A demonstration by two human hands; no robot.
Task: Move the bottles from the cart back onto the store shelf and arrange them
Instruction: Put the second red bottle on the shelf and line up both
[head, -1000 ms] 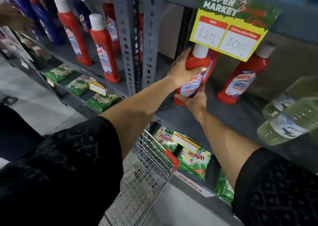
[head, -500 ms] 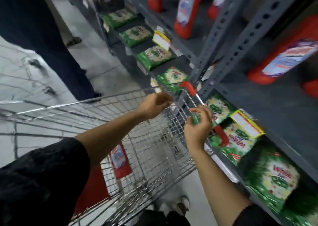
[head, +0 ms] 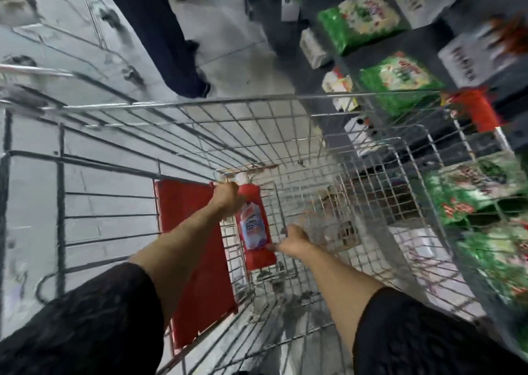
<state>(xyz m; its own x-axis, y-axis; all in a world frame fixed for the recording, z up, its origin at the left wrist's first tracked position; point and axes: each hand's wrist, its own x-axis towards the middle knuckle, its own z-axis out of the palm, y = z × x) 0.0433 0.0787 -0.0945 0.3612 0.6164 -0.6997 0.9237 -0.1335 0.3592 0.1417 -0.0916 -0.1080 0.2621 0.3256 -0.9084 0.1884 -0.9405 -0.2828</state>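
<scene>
A red cleaner bottle (head: 255, 226) with a white cap and a pale label lies inside the wire cart (head: 200, 104), near its bottom. My left hand (head: 227, 200) is closed around the bottle's neck end. My right hand (head: 294, 241) touches the bottle's lower end from the right, fingers curled against it. Both forearms reach down into the basket. The view is blurred by motion.
A red panel (head: 194, 260) hangs on the cart's left inner side. Green detergent packs (head: 397, 80) fill the grey low shelves at the right. A person's dark trouser leg (head: 160, 31) stands on the tiled floor beyond the cart. A red cart handle end (head: 474, 111) is at right.
The view has dropped from the shelf into the cart. Both hands left the cart's rim and went down inside the basket onto a red bottle.
</scene>
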